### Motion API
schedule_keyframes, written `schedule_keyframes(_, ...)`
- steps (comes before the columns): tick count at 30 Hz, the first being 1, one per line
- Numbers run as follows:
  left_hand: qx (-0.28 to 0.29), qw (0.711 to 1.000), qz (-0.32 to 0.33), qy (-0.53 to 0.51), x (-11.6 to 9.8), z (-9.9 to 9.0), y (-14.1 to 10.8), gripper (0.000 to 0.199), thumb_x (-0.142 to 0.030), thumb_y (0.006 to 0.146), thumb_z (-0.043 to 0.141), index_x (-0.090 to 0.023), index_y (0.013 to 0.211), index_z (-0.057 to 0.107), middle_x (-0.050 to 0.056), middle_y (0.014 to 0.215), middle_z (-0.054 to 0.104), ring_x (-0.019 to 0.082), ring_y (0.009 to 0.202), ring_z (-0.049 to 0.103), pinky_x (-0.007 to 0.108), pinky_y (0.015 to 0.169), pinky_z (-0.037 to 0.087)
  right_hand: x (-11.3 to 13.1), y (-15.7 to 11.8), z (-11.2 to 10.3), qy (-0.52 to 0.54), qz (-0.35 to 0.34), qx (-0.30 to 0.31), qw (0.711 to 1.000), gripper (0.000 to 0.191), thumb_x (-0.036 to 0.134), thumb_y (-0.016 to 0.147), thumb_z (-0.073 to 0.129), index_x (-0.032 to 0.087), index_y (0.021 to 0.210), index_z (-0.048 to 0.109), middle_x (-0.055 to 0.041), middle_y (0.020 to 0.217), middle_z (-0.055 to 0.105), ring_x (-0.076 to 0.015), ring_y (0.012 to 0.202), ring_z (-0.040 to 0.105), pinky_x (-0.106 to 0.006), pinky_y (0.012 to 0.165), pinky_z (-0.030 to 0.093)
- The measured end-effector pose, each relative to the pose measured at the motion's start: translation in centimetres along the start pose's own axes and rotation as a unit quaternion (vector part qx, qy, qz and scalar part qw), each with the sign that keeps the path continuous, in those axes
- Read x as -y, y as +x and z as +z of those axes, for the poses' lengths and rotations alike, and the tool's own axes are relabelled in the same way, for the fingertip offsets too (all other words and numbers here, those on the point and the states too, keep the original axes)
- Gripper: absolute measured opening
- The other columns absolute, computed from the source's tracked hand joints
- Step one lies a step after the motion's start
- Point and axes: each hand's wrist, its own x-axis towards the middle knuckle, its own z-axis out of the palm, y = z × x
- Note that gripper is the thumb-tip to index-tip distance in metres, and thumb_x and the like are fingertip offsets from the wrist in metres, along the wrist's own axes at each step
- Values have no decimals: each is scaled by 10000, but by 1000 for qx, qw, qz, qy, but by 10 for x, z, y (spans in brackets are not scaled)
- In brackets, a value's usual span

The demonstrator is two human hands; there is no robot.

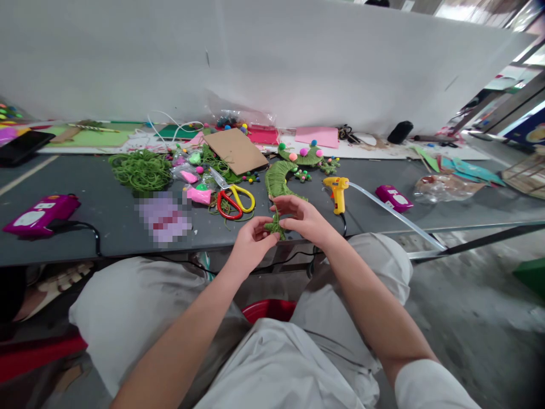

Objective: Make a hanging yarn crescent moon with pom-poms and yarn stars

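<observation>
Close to the table's front edge, a small green yarn-wrapped piece (275,226) is held between both hands. My left hand (254,240) pinches it from the left, with fingers curled. My right hand (303,220) grips its right side with the fingertips, near a strand of yarn. Just beyond lies a curved green yarn-wrapped shape (277,179), and behind it a green piece with colored pom-poms (304,153). Scissors with one red and one yellow handle (234,200) rest left of my hands. To the right lies a yellow glue gun (338,192) with a long clear glue stick.
A heap of green yarn (141,170) and pink packets (198,195) lie on the left. Brown cardboard (237,150) sits behind the scissors. Purple boxes stand left (41,215) and right (394,198). A white panel (255,62) rises behind the table; a black cord hangs below its edge.
</observation>
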Motion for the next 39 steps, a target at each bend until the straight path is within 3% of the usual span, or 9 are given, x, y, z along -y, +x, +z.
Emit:
schedule_keyframes(16, 2, 1000, -10, -6, 2, -1, 1, 392, -259, 623, 831, -152, 949, 640, -17, 753, 616, 123, 690, 563, 259, 621, 527, 2, -2, 1, -44, -1, 2, 999, 536, 145, 665, 662, 209, 1194, 604, -97, 1210, 666, -241, 1100, 633, -390, 889, 530)
schedule_keyframes(32, 4, 1000, -19, 11, 1, 0, 1, 413, -256, 630, 811, -138, 983, 633, -21, 734, 619, 117, 670, 573, 246, 599, 527, 3, -2, -1, -35, 8, -1, 999, 529, 155, 670, 667, 196, 1193, 599, -99, 1215, 672, -232, 1084, 638, -397, 919, 524)
schedule_keyframes(39, 5, 1000, -25, 3, 3, -3, 3, 409, -254, 632, 807, -143, 982, 627, -29, 723, 609, 116, 675, 575, 248, 603, 536, 4, -4, -11, 12, -24, -39, 999, 501, 267, 734, 786, 222, 1204, 617, -82, 1219, 683, -214, 1074, 643, -384, 957, 514)
